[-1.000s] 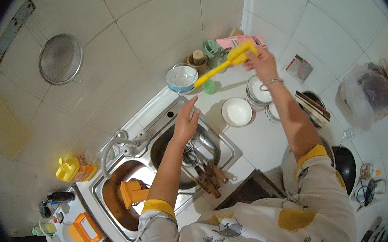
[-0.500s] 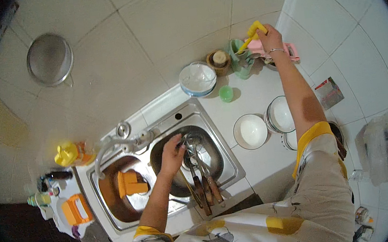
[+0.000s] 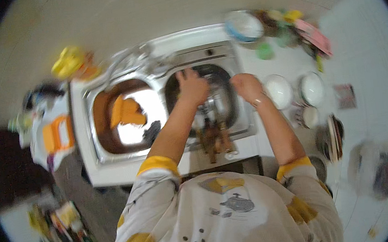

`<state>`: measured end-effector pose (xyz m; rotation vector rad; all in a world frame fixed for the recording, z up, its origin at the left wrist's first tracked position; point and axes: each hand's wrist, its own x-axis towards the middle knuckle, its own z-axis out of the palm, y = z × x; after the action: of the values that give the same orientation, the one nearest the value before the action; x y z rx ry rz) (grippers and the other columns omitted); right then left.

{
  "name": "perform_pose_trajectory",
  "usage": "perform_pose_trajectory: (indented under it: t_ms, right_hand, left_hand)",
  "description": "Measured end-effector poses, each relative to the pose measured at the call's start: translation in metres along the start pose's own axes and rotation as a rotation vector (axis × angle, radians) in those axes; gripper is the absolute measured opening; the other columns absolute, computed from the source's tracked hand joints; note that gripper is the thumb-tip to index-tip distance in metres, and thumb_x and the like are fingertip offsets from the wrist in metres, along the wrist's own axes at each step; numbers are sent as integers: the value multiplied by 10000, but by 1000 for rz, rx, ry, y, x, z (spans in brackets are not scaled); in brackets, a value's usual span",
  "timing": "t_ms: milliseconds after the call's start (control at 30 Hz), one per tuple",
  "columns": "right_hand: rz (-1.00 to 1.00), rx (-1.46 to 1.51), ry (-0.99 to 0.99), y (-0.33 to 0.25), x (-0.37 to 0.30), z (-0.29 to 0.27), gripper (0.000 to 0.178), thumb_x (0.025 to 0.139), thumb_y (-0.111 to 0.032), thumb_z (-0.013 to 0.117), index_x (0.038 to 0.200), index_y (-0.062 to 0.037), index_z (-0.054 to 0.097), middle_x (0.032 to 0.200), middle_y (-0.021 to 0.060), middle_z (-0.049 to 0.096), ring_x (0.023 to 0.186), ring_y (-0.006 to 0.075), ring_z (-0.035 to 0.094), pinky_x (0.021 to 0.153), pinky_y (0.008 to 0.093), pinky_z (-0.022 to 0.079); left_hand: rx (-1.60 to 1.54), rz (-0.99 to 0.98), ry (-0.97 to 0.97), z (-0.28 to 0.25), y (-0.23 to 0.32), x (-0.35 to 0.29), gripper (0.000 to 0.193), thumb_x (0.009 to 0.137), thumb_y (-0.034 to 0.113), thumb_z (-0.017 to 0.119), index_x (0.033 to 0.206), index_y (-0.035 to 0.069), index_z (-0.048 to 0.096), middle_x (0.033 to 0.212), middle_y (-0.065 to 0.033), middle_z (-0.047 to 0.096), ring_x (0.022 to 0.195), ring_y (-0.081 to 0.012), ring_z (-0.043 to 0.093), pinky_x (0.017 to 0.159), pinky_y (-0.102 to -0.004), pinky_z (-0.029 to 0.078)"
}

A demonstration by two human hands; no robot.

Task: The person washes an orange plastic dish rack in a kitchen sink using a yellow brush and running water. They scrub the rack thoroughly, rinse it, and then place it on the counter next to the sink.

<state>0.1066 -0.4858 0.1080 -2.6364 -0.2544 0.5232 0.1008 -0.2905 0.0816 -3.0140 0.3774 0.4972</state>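
Observation:
Over the right basin (image 3: 232, 116) of the steel double sink hangs my left hand (image 3: 193, 88), fingers bent and a little apart, with nothing visible in them. Beneath it several kitchen utensils with brown handles (image 3: 213, 140) lean in the basin, their handles resting over the near rim. My right hand (image 3: 248, 87) is at the basin's right edge, fingers curled in. Blur hides whether it holds anything. At the back right a yellow tool (image 3: 293, 16) shows by the green utensil holder (image 3: 286, 36), apart from my hands.
An orange item (image 3: 126, 112) and a dark scrubber (image 3: 152, 132) lie in the left basin, with the faucet (image 3: 122, 62) behind. Bowls (image 3: 278, 91) stand on the right counter, stacked bowls (image 3: 244, 27) and a green cup (image 3: 265, 51) farther back. A yellow-topped bottle (image 3: 73, 65) stands left.
My right hand has left the yellow tool by the utensil holder and come back to the sink. My left hand stays over the right basin. The whole view has turned and shifted.

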Motion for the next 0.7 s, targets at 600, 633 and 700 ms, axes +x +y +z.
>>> perform_pose_trajectory:
  t_ms: [600,633,700]
  right_hand:
    - [-167,609,-52,-202,26,204,199,873,-165,595,996,-13,632,775,14,621,667,73,554,600,213,450]
    - [-128,670,-79,-208,28,215,198,874,-168,595,994,-15,633,773,9,618,664,75,552,598,212,451]
    - [-14,774,-127,-221,35,233,195,876,-178,597,985,-23,640,760,-2,610,654,78,548,603,209,454]
  left_hand:
    - [-710,-689,169,209,-302,-125,771,707,416,717,1358,183,375,1410,-225,281,1286,-415,291,975,-539,352]
    - [-815,-702,197,218,-305,-122,757,717,429,704,1358,194,377,1426,-221,262,1293,-426,277,984,-552,336]
    - [-921,-673,228,229,-309,-124,572,793,431,621,1246,99,511,1398,-273,276,1296,-443,252,1033,-548,262]
